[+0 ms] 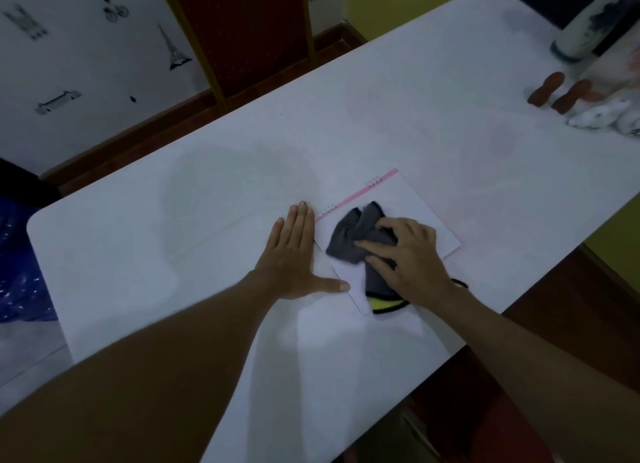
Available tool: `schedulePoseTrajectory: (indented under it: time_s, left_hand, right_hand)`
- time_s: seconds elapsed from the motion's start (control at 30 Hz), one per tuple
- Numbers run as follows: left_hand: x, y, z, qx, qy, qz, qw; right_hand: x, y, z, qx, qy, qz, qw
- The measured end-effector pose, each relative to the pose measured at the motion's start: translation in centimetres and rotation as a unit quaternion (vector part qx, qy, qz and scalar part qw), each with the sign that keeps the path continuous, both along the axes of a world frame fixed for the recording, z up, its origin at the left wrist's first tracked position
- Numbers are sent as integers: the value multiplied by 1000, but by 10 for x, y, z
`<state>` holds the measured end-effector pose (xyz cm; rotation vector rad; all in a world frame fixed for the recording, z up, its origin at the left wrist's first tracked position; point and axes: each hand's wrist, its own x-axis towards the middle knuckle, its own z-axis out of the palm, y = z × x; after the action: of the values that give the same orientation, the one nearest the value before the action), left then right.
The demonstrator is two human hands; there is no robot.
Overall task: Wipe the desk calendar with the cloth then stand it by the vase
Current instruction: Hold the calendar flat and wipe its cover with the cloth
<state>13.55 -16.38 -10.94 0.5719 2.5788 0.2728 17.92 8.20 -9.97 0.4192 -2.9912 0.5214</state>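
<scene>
The desk calendar [408, 202], white with a pink strip and wire binding along its far edge, lies flat on the white table [207, 220]. A dark grey cloth [356, 234] with a yellow underside is bunched on top of it. My right hand [405, 258] presses down on the cloth, fingers curled into it. My left hand [294, 251] lies flat and spread on the table against the calendar's left edge, thumb touching its near corner. The white vase [585, 29] with blue painting stands at the far right corner of the table.
Two brown oblong objects [557, 91] and a white patterned bundle [602, 116] lie near the vase. The table's near edge runs close below my right wrist. A red panel in a wooden frame [239, 29] stands beyond the far edge.
</scene>
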Motion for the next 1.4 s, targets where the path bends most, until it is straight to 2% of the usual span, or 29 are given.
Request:
schedulePoseTrajectory:
  time_s: [0.1,0.13,0.23,0.27,0.33,0.43,0.5,0.53,0.6,0.67,0.73,0.83,0.87,0.9,1.0,1.07,1.13,1.23,1.27,1.33,1.4]
  left_hand:
    - [-1,-1,0,4,6,3,1000]
    - [-1,-1,0,3,7,1,1000]
    - [0,-1,-1,-2,2,-1,1000]
    - [0,0,-1,-2,0,2,1000]
    - [0,1,0,3,-2,10,1000]
    - [-1,1,0,7,-6,15,1000]
    - [-3,1,0,2,-16,10,1000]
    - [-3,1,1,-1,-20,7,1000]
    - [-4,2,2,-9,-26,1,1000]
    - [-5,2,4,-15,-31,-1,999]
    - [-5,2,5,-12,-33,-1,999]
    - [-5,2,3,0,-36,3,999]
    - [-5,1,3,1,-37,2,999]
    - [-5,1,2,0,-38,1,999]
    - [-7,1,2,-9,-40,-11,999]
    - [-7,1,4,-7,-43,-7,999]
    - [-8,2,4,-1,-40,3,999]
    - [-6,3,3,-1,-29,10,1000]
    - [-6,3,3,-4,-28,8,1000]
    - [-5,2,3,-9,-37,8,999]
    - [-6,2,4,-17,-44,6,999]
  right_hand:
    - [-12,-14,-1,-33,-18,-141,989]
    - [-10,-24,-1,-37,-20,-139,989]
    - [11,-19,-5,-17,3,-22,1000]
    - [15,-6,-5,-11,13,-22,1000]
    - [10,19,-3,-6,32,-121,992]
    - [-10,25,-2,-6,20,-292,956]
    - [-11,8,-1,-27,16,-323,946]
    - [-5,-2,-3,-36,22,-295,955]
    - [18,-18,-8,-35,32,-166,985]
    - [25,-13,-8,-21,33,-65,997]
    - [6,4,-5,-6,39,-100,994]
    - [-26,10,0,-15,15,-294,956]
    - [-26,1,1,-22,11,-317,948]
    - [-21,-10,-1,-23,9,-304,952]
    - [14,-31,-5,-20,17,-149,989]
    - [5,-17,-2,-13,14,-102,995]
    - [-26,-5,3,1,16,-162,987]
    - [-65,-3,4,-19,1,-306,952]
    - [-66,-11,3,-23,3,-318,948]
    - [-48,-27,-2,-14,10,-264,964]
    - [-21,-31,-4,-14,17,-147,989]
